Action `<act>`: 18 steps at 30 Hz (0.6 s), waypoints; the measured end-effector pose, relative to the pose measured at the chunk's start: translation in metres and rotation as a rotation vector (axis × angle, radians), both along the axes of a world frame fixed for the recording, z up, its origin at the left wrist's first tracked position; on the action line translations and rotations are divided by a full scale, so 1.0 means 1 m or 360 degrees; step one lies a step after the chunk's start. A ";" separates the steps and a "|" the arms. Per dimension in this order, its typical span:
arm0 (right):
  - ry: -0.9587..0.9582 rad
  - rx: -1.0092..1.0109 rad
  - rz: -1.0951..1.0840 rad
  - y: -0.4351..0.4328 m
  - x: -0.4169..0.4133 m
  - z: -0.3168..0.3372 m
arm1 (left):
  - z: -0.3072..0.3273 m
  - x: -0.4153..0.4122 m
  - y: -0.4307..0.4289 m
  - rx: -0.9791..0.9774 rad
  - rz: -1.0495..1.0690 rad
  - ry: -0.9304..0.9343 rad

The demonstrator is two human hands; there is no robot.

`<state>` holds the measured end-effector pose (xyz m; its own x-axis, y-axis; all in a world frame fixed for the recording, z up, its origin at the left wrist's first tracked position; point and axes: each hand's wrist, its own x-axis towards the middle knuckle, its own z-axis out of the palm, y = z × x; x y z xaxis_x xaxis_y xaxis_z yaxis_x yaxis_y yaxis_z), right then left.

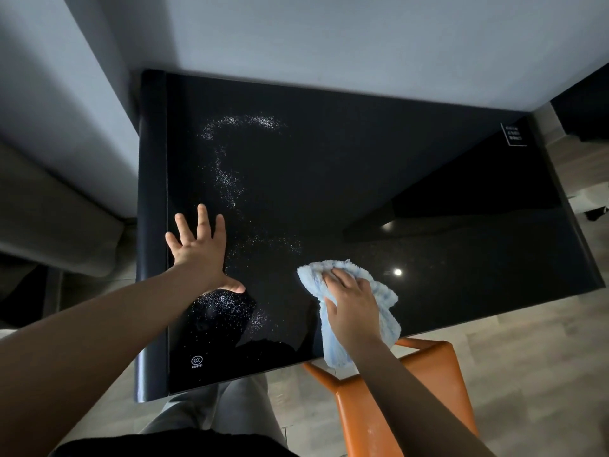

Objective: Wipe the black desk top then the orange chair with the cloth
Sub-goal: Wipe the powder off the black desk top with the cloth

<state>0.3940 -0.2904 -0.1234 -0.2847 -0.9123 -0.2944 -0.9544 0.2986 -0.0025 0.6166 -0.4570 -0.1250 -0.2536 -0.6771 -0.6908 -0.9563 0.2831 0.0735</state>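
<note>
Right hand (pixel 351 305) grips cloth (pixel 379 311) on black desk top (pixel 362 166); left hand (pixel 201 249) flat, fingers spread. White specks (pixel 230 179) remain; orange chair (pixel 412 390) apparently unwiped.

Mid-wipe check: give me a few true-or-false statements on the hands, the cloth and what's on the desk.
1. The right hand holds the blue cloth against the desk top. True.
2. The left hand grips a spray bottle. False: it lies flat on the desk top, fingers spread, holding nothing.
3. White specks lie on the desk top's left half. True.
4. The cloth is spread over the orange chair. False: it is on the desk top, with one end hanging past the near edge.
</note>
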 end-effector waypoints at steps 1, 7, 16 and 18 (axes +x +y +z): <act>-0.0001 0.0011 -0.0009 0.004 0.001 0.000 | 0.000 0.000 0.000 0.0001 0.0001 0.0003; -0.0005 0.0023 -0.0062 0.028 0.008 0.000 | 0.001 0.000 0.001 -0.0005 0.0001 0.0019; -0.0042 0.0107 -0.0124 0.066 0.015 -0.002 | 0.003 0.001 0.002 -0.0006 -0.0004 0.0022; -0.0027 0.0189 -0.0100 0.074 0.015 -0.006 | 0.003 0.002 0.003 -0.0015 -0.0003 0.0031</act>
<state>0.4094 -0.2161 -0.1293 -0.3344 -0.8511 -0.4047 -0.9338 0.3572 0.0203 0.6184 -0.4543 -0.1219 -0.2682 -0.6832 -0.6792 -0.9542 0.2855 0.0896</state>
